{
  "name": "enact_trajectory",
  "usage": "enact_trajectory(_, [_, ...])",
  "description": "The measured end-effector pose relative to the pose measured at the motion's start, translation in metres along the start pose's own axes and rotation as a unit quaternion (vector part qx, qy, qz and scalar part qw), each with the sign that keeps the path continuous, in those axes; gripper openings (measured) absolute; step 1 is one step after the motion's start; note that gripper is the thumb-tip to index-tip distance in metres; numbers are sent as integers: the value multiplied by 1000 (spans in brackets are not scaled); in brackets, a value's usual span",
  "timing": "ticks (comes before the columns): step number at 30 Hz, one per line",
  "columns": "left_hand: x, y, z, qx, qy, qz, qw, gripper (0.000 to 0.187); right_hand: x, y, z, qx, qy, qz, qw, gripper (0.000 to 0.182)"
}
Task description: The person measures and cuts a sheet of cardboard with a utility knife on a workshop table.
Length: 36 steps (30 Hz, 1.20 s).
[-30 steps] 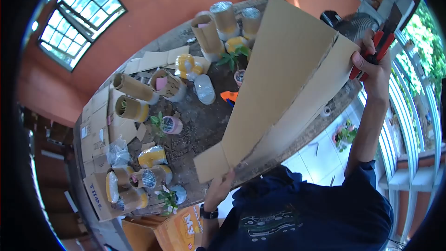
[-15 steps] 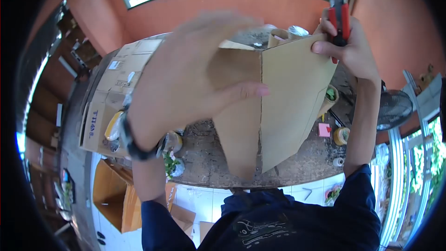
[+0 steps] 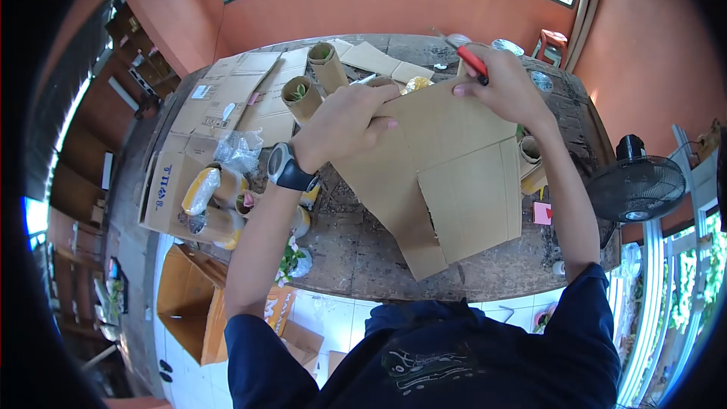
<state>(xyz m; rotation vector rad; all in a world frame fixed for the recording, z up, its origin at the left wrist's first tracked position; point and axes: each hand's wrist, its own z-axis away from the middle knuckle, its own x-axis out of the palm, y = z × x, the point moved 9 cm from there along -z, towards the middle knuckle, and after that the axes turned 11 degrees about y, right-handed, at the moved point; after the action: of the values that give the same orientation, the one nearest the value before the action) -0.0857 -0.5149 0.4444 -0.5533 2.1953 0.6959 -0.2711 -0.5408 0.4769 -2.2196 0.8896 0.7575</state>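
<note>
Cardboard [image 3: 447,182] filled the middle of your view: a large folded sheet with a flap creased toward you, held up over the worn wooden table [image 3: 363,257] rather than lying flat on it, its lower corner hanging near the table's front edge. Your left hand [image 3: 344,125] was clamped on the sheet's upper left edge, fingers curled over the top and thumb behind, which kept that side steady. Your right hand [image 3: 503,87] gripped the upper right corner, and the same fist was closed around red-handled scissors [image 3: 473,63], so it was doing double duty; I could not tell from this angle whether the blades were open. Holding both top corners seemed to let the sheet hang straight so the crease lines faced you. A dark watch [image 3: 286,169] sat on your left wrist. Behind the sheet, paper tubes with small plants [image 3: 299,95] stood on flattened boxes [image 3: 227,98], and to the left an open carton [image 3: 170,197] held more wrapped bundles, well apart from your hands. A black fan [image 3: 634,185] stood off the table's right end.
</note>
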Motion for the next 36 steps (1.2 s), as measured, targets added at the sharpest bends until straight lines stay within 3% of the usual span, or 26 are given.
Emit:
enact_trajectory(4, [-11,15,4,40,10,8,999,42,-23,-23,7,-25,-14,31,999,32])
enact_trajectory(7, [-37,42,-15,-76,-137,87,984,40,-70,-48,1,-7,-46,12,999,29])
enact_trajectory(10, [-60,53,-35,-93,-114,213,966,35,-106,-57,-9,-15,28,19,999,29])
enact_trajectory(13, [-62,44,-56,-86,-120,298,943,31,-107,-44,-35,67,-59,41,995,32])
enact_trajectory(14, [-60,34,-62,-85,-108,273,952,31,-99,-33,-48,63,-111,63,990,34])
enact_trajectory(18, [-26,-19,-56,-109,-68,217,968,28,-36,8,-63,-33,-36,0,999,35])
enact_trajectory(20, [-3,-41,-45,-114,-54,185,975,27,12,33,-55,5,-83,23,996,35])
enact_trajectory(22, [15,-55,-32,-94,-42,126,987,27,45,42,-34,-20,-55,-37,998,36])
enact_trajectory(25, [36,-47,-12,-82,-89,1,993,37,84,66,4,22,-12,-78,997,36])
enact_trajectory(26, [42,-49,-6,-81,-92,16,992,37,96,72,13,30,-14,-83,996,34])
enact_trajectory(31, [63,-58,16,-98,-113,42,988,33,125,84,47,32,3,-90,995,28])
enact_trajectory(34, [54,-42,22,-47,-35,-21,998,29,129,80,59,28,66,-107,992,20])
enact_trajectory(36, [47,-38,23,-72,-49,-6,996,28,121,73,61,4,121,-115,986,17])
